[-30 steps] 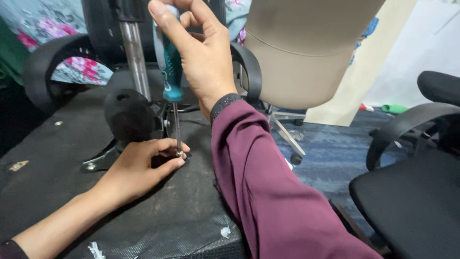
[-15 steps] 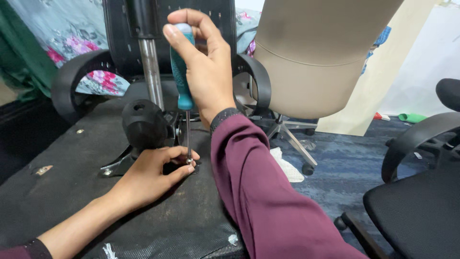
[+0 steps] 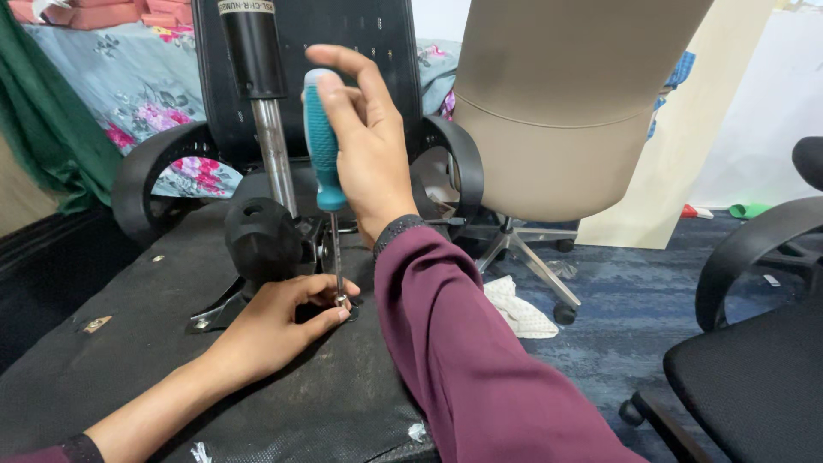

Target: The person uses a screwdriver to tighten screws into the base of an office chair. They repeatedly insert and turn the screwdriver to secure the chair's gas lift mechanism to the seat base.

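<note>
Right hand (image 3: pixel 369 150) wrapped around teal handle of screwdriver (image 3: pixel 324 154), held upright, shaft running down to the black chair underside (image 3: pixel 137 360). Left hand (image 3: pixel 274 330) lies flat on that underside, thumb and forefinger pinched at the screwdriver tip; what they pinch too small to tell. Black mechanism (image 3: pixel 261 240) and gas cylinder (image 3: pixel 257 77) just left of the shaft. Beige chair (image 3: pixel 566 111) far right; white rag (image 3: pixel 519 310) on blue floor.

The screwdriver (image 3: pixel 324 141) in the right hand (image 3: pixel 369 146) had a matt teal plastic handle and a bright metal shaft. Under the left hand (image 3: pixel 274 330), the seat underside (image 3: pixel 129 360) was rough black fabric. Beside it, the gas cylinder (image 3: pixel 274 163) was polished metal.
</note>
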